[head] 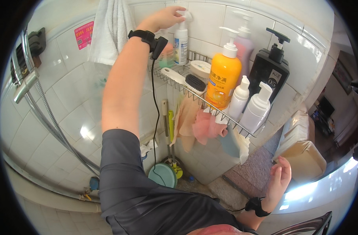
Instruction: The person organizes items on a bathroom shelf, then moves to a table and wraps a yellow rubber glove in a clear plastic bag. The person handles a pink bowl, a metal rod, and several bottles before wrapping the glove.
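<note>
My left hand (166, 18) reaches to the far corner of a wire wall shelf (193, 95). Its fingers are around the top of a white bottle (181, 48) with a printed label. Just beside that bottle stands a small green bottle (166, 57). A white-handled brush (184, 80) with black bristles lies nearer along the shelf, by a round white lidded box (200, 68). Low at the right, my right hand (281, 174) hangs in the air with loosely bent fingers and nothing in it.
The shelf also carries a yellow pump bottle (224, 80), a black pump bottle (268, 69), a purple one (244, 47) and two white foam bottles. Cloths (208, 124) hang below it. A towel (111, 32) and shower hose (54, 123) are at left; a green basin (163, 175) is below.
</note>
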`<state>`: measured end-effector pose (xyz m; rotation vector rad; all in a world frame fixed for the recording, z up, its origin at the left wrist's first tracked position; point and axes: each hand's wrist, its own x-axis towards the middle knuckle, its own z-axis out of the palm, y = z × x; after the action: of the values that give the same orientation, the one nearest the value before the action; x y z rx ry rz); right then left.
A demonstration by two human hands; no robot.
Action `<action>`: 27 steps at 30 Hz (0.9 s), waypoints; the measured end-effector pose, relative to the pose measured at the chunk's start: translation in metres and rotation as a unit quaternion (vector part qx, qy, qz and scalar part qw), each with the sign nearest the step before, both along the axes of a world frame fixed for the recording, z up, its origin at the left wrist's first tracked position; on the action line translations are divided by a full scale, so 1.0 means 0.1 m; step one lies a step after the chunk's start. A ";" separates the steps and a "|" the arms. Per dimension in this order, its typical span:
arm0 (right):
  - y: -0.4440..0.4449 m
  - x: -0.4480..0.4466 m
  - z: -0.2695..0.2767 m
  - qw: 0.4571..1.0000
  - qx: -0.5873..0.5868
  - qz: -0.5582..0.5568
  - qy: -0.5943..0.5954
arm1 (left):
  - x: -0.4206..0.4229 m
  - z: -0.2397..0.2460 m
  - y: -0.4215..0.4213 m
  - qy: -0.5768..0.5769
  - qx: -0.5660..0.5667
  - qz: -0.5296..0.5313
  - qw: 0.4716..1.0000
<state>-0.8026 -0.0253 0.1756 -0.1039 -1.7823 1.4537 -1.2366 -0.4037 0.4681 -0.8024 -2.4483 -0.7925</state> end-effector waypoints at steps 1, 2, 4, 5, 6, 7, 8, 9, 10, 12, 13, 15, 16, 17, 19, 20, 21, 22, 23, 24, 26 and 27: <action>0.00 0.00 0.00 1.000 0.002 0.002 -0.006 | 0.03 0.00 0.01 0.004 0.001 0.008 1.000; 0.01 0.00 0.00 1.000 0.006 0.003 -0.007 | 0.05 0.00 0.02 0.012 -0.001 0.011 1.000; 0.02 0.00 0.00 1.000 0.015 0.007 -0.008 | 0.08 0.00 0.03 0.017 0.005 0.002 1.000; 0.02 0.00 0.00 1.000 0.011 0.011 -0.010 | 0.09 0.00 0.04 0.014 0.013 -0.011 1.000; 0.02 0.00 0.00 1.000 0.007 0.014 -0.011 | 0.08 0.01 0.04 0.005 0.020 -0.024 0.999; 0.02 -0.01 0.00 1.000 0.002 0.019 -0.011 | 0.08 0.01 0.04 0.009 0.017 -0.031 0.999; 0.01 -0.01 0.00 1.000 -0.001 0.020 -0.009 | 0.07 0.01 0.04 0.008 0.013 -0.038 0.999; 0.01 -0.01 0.00 1.000 -0.004 0.023 -0.007 | 0.06 0.01 0.04 0.008 0.007 -0.050 0.999; 0.00 -0.01 0.01 0.999 -0.008 0.031 0.003 | 0.05 0.01 0.05 0.008 0.004 -0.053 0.999; -0.01 -0.01 0.01 1.000 -0.003 0.023 -0.005 | 0.05 0.01 0.06 0.018 -0.005 -0.070 0.997; -0.02 0.00 0.01 1.000 -0.003 0.022 -0.004 | 0.06 0.00 0.07 0.009 -0.002 -0.069 0.998; -0.03 0.00 0.02 1.000 -0.001 0.020 0.000 | 0.09 0.00 0.10 0.003 0.007 -0.057 0.998; -0.03 0.01 0.02 1.000 0.001 0.023 -0.001 | 0.11 0.00 0.12 0.005 -0.005 -0.062 0.998; -0.03 0.01 0.02 1.000 -0.002 0.024 0.002 | 0.14 0.01 0.15 0.003 -0.018 -0.059 0.998; -0.02 0.01 0.02 0.999 -0.005 0.037 0.006 | 0.19 0.03 0.20 0.009 -0.019 -0.046 0.999; -0.01 0.01 0.01 0.999 -0.003 0.040 0.005 | 0.21 0.03 0.23 0.018 -0.008 -0.035 0.999; -0.01 0.01 0.01 0.999 -0.003 0.045 0.010 | 0.23 0.04 0.25 0.027 0.003 -0.024 0.999; 0.00 0.00 0.00 0.999 -0.002 0.049 0.014 | 0.24 0.03 0.28 0.046 -0.001 -0.025 0.999; 0.00 0.00 0.00 0.999 0.002 0.044 0.012 | 0.24 0.03 0.30 0.066 -0.005 -0.024 0.997; 0.00 -0.01 -0.01 0.999 0.006 0.041 0.010 | 0.24 0.01 0.32 0.087 -0.009 -0.023 0.996; 0.00 -0.02 -0.01 0.999 0.009 0.039 0.008 | 0.22 -0.03 0.36 0.090 0.037 -0.029 0.995; 0.00 -0.02 -0.01 0.999 0.008 0.041 0.009 | 0.19 -0.06 0.37 0.092 0.061 -0.031 0.993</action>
<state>-0.8042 -0.0249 0.1747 -0.0091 -1.8019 1.4931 -1.2171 -0.3670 0.4626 -0.8692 -2.2010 -0.8423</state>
